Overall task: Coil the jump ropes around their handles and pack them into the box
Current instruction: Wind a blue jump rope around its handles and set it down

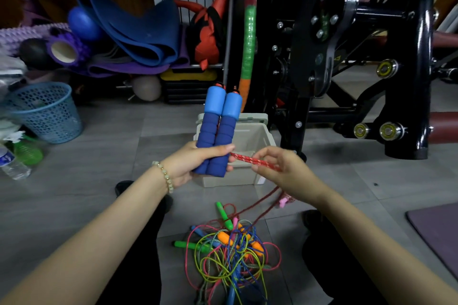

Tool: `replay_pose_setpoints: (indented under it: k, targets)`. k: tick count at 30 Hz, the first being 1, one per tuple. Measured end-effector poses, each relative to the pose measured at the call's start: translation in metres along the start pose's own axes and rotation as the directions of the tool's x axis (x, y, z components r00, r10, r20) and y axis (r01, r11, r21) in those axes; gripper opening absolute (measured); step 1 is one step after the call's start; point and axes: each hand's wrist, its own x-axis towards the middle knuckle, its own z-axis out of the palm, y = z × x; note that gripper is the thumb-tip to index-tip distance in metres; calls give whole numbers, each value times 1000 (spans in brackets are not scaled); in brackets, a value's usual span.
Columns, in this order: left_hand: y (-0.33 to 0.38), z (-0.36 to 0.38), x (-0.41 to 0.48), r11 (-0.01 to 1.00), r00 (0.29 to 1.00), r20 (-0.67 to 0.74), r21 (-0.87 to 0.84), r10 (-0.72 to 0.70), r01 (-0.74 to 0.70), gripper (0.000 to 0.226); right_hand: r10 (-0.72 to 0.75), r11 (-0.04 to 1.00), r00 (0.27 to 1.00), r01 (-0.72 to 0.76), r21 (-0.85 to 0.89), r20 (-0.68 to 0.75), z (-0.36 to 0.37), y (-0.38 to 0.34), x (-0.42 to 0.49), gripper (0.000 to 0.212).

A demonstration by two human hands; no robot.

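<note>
- The left hand [188, 166] has its grip closed round the lower ends of two blue foam jump-rope handles [218, 129], held side by side and upright above the open beige plastic box [255, 138].
- The right hand [280, 168] has a narrow pinching grip on the red patterned cord [250, 160], which runs taut from the handles to its fingers.
- Below the right hand the cord drops to the floor and runs towards the tangled heap of coloured ropes [230, 252]. It could probably snag there and drag other ropes up as the winding goes on.
- Only the bottoms of the handles are gripped, so a hard pull on the cord might splay or twist the pair.
- Loose turns would likely slide on the soft foam and come undone in the box.
- The surface is a grey tiled floor [99, 156], with the box just ahead of the heap.
- The room is a cluttered gym store: rolled blue mats [138, 30], a blue mesh basket [49, 114], a black exercise machine [371, 57].
</note>
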Motion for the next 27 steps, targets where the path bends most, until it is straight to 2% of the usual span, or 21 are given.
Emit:
replay_pose_setpoints:
  k: [2,4,6,9,10,13,16,19,21,23,25,27]
  targets:
    - [3,-2,4,999,1000,2,34,-12,12,42,-89,941,996,78,-329,-18,-8,-11,2,7]
    - [9,-3,7,994,999,17,101,-30,28,40,-181,783,983,160,-602,25,-15,-27,3,11]
    - [18,-2,8,985,998,36,163,-54,48,37,-258,650,964,222,-727,63,-22,-46,5,17]
    - [30,2,10,973,990,129,231,-61,29,27,-377,572,924,287,-769,64,-35,-65,10,21]
    - [35,4,10,963,984,166,267,-65,18,22,-387,589,921,291,-754,53,-39,-69,13,21]
    - [51,11,8,908,969,231,420,-92,-14,19,-335,762,942,291,-578,34,-45,-81,21,22]
    - [63,19,8,830,966,250,551,-70,-82,16,-224,870,974,211,-445,24,-40,-91,25,30]
    - [69,23,9,711,964,257,690,-61,-139,21,-128,895,986,162,-415,110,-40,-100,22,27]
    - [70,19,7,656,959,259,745,-114,-123,31,-132,882,966,217,-419,222,-46,-107,14,11]
    - [70,15,4,645,948,259,760,-183,-83,37,-155,802,928,318,-505,339,-53,-114,7,21]
    - [71,16,0,626,932,286,775,-221,-89,33,-241,611,870,480,-629,430,-55,-120,4,18]
    - [74,21,-4,596,918,315,795,-243,-115,24,-312,422,817,576,-700,485,-52,-127,2,10]
